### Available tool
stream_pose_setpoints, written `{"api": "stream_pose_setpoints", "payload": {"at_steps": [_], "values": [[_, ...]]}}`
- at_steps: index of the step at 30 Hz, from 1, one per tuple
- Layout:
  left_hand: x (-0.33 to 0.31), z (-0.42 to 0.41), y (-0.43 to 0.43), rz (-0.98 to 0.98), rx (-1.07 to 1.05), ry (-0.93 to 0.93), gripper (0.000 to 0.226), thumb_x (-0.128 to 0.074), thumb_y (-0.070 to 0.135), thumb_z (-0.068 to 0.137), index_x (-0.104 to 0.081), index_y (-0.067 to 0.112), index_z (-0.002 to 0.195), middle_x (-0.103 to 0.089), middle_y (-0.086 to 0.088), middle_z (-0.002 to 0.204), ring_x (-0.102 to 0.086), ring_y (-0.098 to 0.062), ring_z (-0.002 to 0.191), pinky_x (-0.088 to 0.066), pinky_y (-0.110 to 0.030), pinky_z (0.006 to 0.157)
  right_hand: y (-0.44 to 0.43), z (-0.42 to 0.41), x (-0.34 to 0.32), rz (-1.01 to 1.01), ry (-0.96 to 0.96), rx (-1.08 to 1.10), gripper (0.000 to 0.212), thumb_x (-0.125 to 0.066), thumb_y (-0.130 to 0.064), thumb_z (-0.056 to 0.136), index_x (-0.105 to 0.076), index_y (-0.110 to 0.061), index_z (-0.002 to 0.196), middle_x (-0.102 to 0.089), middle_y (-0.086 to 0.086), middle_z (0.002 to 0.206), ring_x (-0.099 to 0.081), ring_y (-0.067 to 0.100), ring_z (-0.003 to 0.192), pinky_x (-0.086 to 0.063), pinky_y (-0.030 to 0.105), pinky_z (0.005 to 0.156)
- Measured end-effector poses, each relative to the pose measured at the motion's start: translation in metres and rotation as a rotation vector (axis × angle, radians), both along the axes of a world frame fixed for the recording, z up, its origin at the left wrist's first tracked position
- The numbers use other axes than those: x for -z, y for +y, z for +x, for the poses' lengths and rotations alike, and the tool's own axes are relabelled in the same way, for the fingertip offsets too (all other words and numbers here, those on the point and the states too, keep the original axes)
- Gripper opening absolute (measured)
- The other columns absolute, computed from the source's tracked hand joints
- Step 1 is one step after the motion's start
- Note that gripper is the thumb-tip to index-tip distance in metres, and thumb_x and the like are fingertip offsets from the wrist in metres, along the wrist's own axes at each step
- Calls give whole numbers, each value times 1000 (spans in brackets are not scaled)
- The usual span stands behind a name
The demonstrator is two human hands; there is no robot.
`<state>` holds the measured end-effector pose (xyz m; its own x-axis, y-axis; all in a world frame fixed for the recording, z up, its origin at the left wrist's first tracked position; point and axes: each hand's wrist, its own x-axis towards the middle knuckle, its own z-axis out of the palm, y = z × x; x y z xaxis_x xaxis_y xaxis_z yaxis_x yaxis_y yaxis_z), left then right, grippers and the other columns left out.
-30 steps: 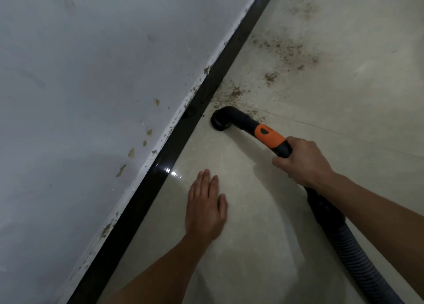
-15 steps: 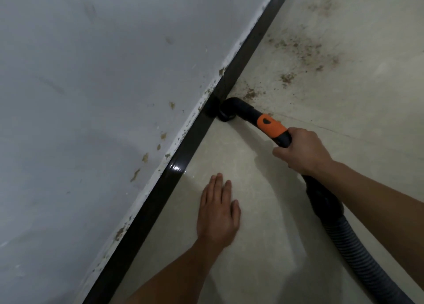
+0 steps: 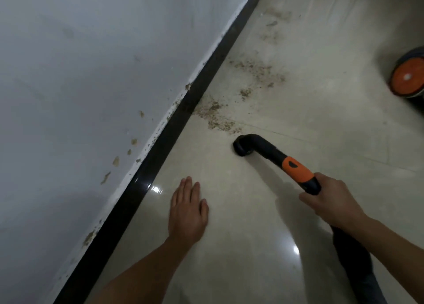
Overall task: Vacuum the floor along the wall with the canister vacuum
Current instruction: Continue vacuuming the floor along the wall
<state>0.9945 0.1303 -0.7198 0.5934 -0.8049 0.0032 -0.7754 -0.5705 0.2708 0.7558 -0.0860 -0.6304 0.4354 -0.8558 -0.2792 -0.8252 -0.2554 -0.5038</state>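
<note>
Floor [image 3: 243,214] around the flat left hand [image 3: 187,212], fingers together, looks clean; right hand [image 3: 332,204] grips the vacuum handle [image 3: 296,168], nozzle [image 3: 241,146] just short of remaining debris [image 3: 214,114] by the baseboard [image 3: 165,141].

The left forearm [image 3: 137,274] and right forearm [image 3: 397,239] are bare (likewise the left hand [image 3: 187,214] and right hand [image 3: 332,203]).

Head camera looks down, near the floor [image 3: 252,223].
</note>
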Motion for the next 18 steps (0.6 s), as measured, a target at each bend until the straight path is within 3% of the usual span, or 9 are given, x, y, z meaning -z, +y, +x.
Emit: {"api": "stream_pose_setpoints", "payload": {"at_steps": [3, 5, 9, 13, 18], "values": [[0, 4, -9, -23, -21, -4, 56, -33, 33, 90, -57, 1, 128, -48, -21, 141, -45, -35, 132, -34, -45, 109, -15, -22, -3, -38, -24, 151, 15, -74, -19, 75, -59, -18, 77, -64, 7, 60, -64, 24, 51, -50, 33, 55], [0, 11, -24, -48, -104, 33, 52, -38, 29, 92, -54, 0, 131, -45, -22, 144, -40, -36, 135, -31, -45, 111, -20, -18, -3, -48, -49, 193, 14, -73, -19, 75, -60, -16, 77, -64, 8, 60, -64, 24, 50, -50, 32, 55], [5, 16, -44, -40, -209, 28, 49, -44, 23, 96, -44, 2, 140, -33, -21, 152, -25, -33, 143, -18, -42, 118, -22, 10, 1, -28, -74, 134, 13, -71, -19, 74, -59, -13, 77, -64, 11, 65, -65, 30, 58, -56, 40, 61], [9, 15, -43, -29, -214, -2, 56, -33, 31, 93, -44, 4, 140, -34, -20, 151, -27, -32, 143, -18, -41, 117, -27, 39, 4, -44, -82, 118, 16, -71, -22, 76, -59, -14, 81, -64, 10, 69, -64, 31, 61, -57, 42, 64], [10, 15, -43, -42, -212, -18, 54, -34, 31, 93, -48, 3, 137, -39, -20, 149, -32, -33, 140, -22, -42, 116, -26, 62, 9, -45, -56, 14, 16, -72, -23, 75, -59, -17, 81, -63, 5, 67, -63, 27, 59, -56, 40, 61]]}}
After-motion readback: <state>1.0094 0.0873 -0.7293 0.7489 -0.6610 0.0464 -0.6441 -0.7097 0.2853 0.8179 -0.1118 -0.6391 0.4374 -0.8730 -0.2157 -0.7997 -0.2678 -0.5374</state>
